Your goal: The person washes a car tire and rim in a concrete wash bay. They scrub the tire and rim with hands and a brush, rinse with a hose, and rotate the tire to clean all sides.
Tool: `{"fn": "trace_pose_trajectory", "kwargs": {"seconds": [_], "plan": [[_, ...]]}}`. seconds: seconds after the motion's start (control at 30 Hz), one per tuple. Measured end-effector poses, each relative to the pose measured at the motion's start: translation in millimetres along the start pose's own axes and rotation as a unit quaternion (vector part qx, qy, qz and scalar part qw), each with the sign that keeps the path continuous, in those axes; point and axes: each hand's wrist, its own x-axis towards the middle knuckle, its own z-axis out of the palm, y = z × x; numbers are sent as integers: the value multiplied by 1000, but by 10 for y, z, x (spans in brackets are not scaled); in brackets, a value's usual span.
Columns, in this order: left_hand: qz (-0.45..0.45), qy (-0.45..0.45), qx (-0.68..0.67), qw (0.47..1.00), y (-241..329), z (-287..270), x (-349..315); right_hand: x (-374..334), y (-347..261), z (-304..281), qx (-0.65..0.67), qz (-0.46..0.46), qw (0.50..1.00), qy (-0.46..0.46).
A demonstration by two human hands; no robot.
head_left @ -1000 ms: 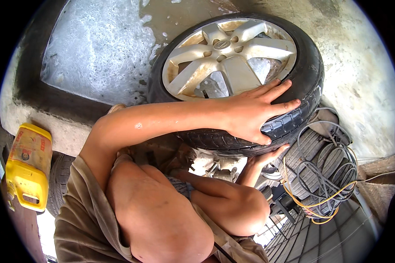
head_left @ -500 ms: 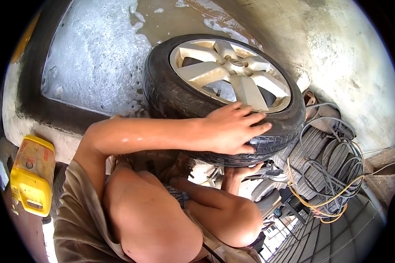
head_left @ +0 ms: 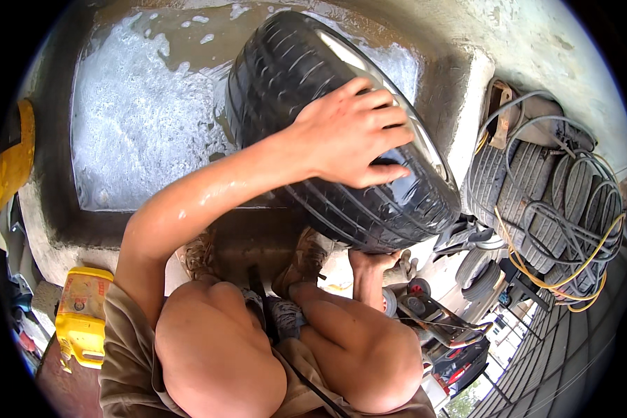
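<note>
A car wheel [head_left: 369, 209], a black wet tyre on a silver alloy rim, stands tilted at the edge of a concrete water trough [head_left: 63, 230]. Its tread faces me, and only a strip of the rim shows on the far right side. My left hand [head_left: 355, 136] reaches across the tread, fingers hooked over the tyre's upper edge and thumb resting on the rubber. Under the lower side, my right hand [head_left: 375, 263] presses up against the tyre, its fingers partly hidden. Foamy water [head_left: 139, 118] fills the trough behind the wheel.
Stacked tyres [head_left: 529, 181] stand on the right, with tangled grey and yellow hoses [head_left: 578, 240] over them. A yellow jerrycan [head_left: 83, 317] is at my left. Past my right knee is a machine with wheels [head_left: 425, 306]. My shoes [head_left: 303, 261] are by the trough's base.
The wheel has tipped up: its spoked face, visible before, has turned away and the tread now faces me. My left hand has moved up with it; my right hand stays beneath.
</note>
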Motion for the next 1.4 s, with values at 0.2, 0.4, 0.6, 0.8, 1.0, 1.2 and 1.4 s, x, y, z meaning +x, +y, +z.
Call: {"fn": "trace_pose_trajectory", "kwargs": {"seconds": [0.2,0.4,0.6,0.8,1.0,1.2,1.4], "plan": [[-44,174,92,979,38,-2,331,-206,-2,90,44,113,993,9],[-438,134,-516,724,690,591,-891,-403,-12,-137,88,371,910,-164],[-477,324,-532,620,435,689,-414,-382,-286,-295,-379,309,756,-435],[-569,342,-469,582,-125,172,-890,-234,-1059,42,-675,-338,531,-386],[-623,355,-451,532,-666,-7,-2034,124,-900,-271,-817,-215,413,-341],[-631,352,-509,467,-1071,142,-3095,25,-801,-747,-788,-232,452,-348],[-602,377,-558,429,-1642,254,-3839,-8,-1145,-1591,-821,-184,515,-167]]}}
